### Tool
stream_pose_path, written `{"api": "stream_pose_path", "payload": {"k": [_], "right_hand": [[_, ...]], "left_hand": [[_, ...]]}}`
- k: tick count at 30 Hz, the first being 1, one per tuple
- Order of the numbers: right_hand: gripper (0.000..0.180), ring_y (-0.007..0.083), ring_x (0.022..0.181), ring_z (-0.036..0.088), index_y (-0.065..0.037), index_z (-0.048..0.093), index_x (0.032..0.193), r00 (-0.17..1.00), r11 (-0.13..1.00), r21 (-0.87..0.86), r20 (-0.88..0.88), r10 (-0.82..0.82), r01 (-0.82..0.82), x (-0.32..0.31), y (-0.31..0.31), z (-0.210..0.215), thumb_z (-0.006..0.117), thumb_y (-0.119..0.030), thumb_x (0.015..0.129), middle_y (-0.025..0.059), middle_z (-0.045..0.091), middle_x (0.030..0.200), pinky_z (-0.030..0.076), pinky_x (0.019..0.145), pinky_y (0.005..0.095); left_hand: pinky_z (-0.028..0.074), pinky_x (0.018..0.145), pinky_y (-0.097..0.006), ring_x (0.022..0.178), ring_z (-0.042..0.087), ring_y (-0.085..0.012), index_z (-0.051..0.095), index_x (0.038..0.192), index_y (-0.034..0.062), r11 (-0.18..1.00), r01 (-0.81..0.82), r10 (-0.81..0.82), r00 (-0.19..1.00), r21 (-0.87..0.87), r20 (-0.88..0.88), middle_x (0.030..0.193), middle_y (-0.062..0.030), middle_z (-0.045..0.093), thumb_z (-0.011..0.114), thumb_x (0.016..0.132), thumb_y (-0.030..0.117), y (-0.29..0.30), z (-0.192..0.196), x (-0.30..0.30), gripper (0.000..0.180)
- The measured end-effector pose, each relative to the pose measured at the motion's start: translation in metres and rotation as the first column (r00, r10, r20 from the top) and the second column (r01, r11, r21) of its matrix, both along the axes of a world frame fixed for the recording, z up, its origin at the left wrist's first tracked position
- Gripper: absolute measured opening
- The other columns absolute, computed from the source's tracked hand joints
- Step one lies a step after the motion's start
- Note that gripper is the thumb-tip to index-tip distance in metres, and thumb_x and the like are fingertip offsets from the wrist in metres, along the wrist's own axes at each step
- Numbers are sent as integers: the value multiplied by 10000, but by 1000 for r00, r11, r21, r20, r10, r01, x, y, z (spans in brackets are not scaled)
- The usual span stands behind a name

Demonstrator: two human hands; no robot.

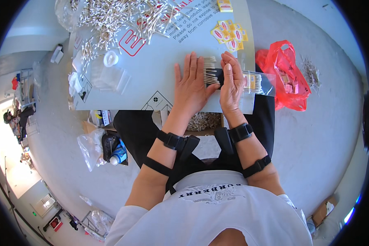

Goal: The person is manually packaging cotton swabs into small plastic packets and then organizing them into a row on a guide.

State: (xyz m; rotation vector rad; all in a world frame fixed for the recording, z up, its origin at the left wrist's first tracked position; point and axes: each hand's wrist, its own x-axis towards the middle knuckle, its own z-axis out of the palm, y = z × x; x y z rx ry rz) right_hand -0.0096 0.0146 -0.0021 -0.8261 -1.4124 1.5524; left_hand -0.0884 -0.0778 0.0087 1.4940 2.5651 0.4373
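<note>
Flat on the table, my left hand lies with its fingers stretched out beside a row of cotton swabs. A black flat piece shows between my two hands, next to the swab ends; what it is I cannot make out. My right hand rests on its edge with straight fingers and the thumb up. Against its outer side is a clear plastic sleeve with cotton swabs and a yellow label inside, reaching past the table's right edge. My right palm is partly hidden.
A big heap of loose swabs covers the far left. Yellow cards lie far right. Clear bags and a white round container sit at left. A red plastic bag is right of the table; a swab-filled box stands below.
</note>
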Motion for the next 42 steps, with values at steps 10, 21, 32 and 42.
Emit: {"api": "stream_pose_path", "payload": {"k": [10,21,32,42], "right_hand": [[408,229,1304,458,38,494,1346,990,995,-85,-136,48,-60,-17,1,-5,434,-225,1040,148,498,1380,358,1119,349],[353,189,1215,511,26,566,1271,998,999,-35,-50,29,-30,4,8,-3,475,-211,1026,128,563,1320,385,1047,295],[361,193,1245,500,42,559,1276,975,984,-175,-218,-54,15,0,0,-4,475,-207,1028,134,547,1331,394,1052,303],[120,104,713,569,7,642,971,972,970,239,234,-10,-47,29,31,7,644,25,852,49,590,843,463,693,225]], "left_hand": [[210,1164,-429,1420,269,-294,256,1468,-58,409,-686,-269,539,601,798,1522,-186,289,397,1028,430,13,-16,-34,673],[267,1140,-412,1361,370,-298,346,1425,-45,357,-796,-482,292,490,826,1463,-196,384,405,1030,378,20,-16,-6,582],[270,1136,-431,1341,386,-297,399,1380,-35,217,-824,-308,452,524,837,1412,-195,429,461,1015,287,15,-15,10,492],[253,1152,-445,1404,307,-359,363,1409,-34,805,-300,25,879,511,476,1477,-213,357,625,890,125,-16,-7,-5,603]]}}
